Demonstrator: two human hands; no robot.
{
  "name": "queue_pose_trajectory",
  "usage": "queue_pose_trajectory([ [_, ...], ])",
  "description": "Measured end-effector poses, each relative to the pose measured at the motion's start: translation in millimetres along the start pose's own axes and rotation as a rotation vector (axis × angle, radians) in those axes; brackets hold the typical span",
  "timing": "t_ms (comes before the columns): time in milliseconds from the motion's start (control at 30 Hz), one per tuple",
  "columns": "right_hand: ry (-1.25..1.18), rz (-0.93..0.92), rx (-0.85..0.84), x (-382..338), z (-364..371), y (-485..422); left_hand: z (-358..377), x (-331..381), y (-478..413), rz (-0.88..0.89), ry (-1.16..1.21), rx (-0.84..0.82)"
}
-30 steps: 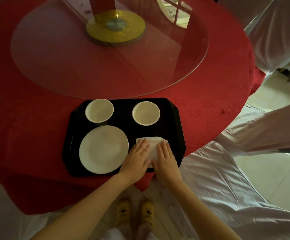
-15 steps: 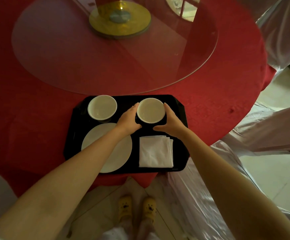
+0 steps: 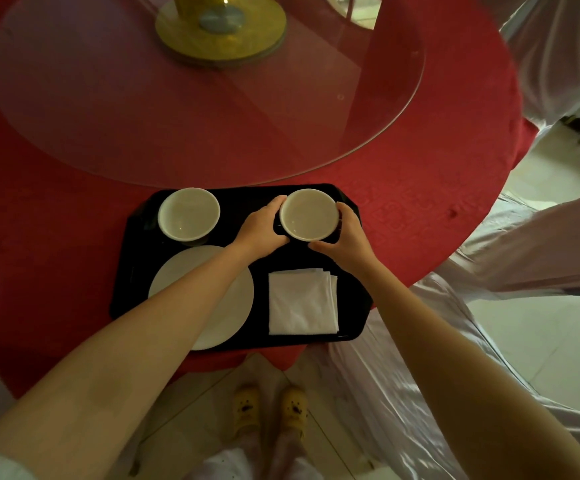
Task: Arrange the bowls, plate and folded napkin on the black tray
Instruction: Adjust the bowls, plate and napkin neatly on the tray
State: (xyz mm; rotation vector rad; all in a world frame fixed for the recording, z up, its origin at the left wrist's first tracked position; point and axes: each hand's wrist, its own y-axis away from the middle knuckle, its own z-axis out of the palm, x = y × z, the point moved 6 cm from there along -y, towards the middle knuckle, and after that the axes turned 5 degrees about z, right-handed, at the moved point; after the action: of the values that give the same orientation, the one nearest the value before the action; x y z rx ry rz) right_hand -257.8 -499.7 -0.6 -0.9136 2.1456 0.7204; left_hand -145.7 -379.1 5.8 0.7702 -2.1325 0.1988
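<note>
- The right-hand bowl (image 3: 308, 214), white and empty, sits at the far right of the black tray (image 3: 247, 199), cupped from both sides.
- The left hand (image 3: 261, 228) curls against the bowl's left wall, fingers wrapped round its rim and side.
- The right hand (image 3: 345, 233) grips the opposite wall, thumb near the bowl's near edge.
- A second white bowl (image 3: 188, 214) stands at the tray's far left, apart from both hands.
- The white plate (image 3: 228, 306) lies at the near left, partly hidden under the left forearm.
- The folded napkin (image 3: 302, 301), white and square, lies flat at the near right, just beside the plate.
- The tray rests on a red tablecloth (image 3: 402, 199), near the table's edge.
- A glass turntable (image 3: 108, 109) sits beyond the tray.
</note>
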Motion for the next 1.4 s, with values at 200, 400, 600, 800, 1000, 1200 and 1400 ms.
queue_pose_trajectory([
  [200, -0.018, 0.022, 0.001, -1, 1, 4, 0, 0, -1, 0.014, -0.059, -0.049],
  [400, 0.008, -0.109, 0.218, -23, -11, 34, -67, -3, 43, 0.041, -0.085, 0.334],
  [600, 0.025, -0.266, -0.086, -77, 63, 42, -119, -92, 106, -0.363, -0.089, 0.465],
  [800, 0.139, -0.160, -0.284, -96, 131, -1, -113, -125, 93, -0.343, -0.016, 0.240],
  [1000, 0.056, -0.139, -0.322, -110, 152, -26, -118, -133, 85, -0.236, 0.098, 0.270],
  [1200, -0.034, -0.136, -0.223, -112, 150, -24, -123, -133, 67, -0.156, 0.075, 0.175],
  [1400, -0.058, -0.089, -0.114, -102, 137, -21, -118, -127, 44, -0.108, 0.092, 0.058],
])
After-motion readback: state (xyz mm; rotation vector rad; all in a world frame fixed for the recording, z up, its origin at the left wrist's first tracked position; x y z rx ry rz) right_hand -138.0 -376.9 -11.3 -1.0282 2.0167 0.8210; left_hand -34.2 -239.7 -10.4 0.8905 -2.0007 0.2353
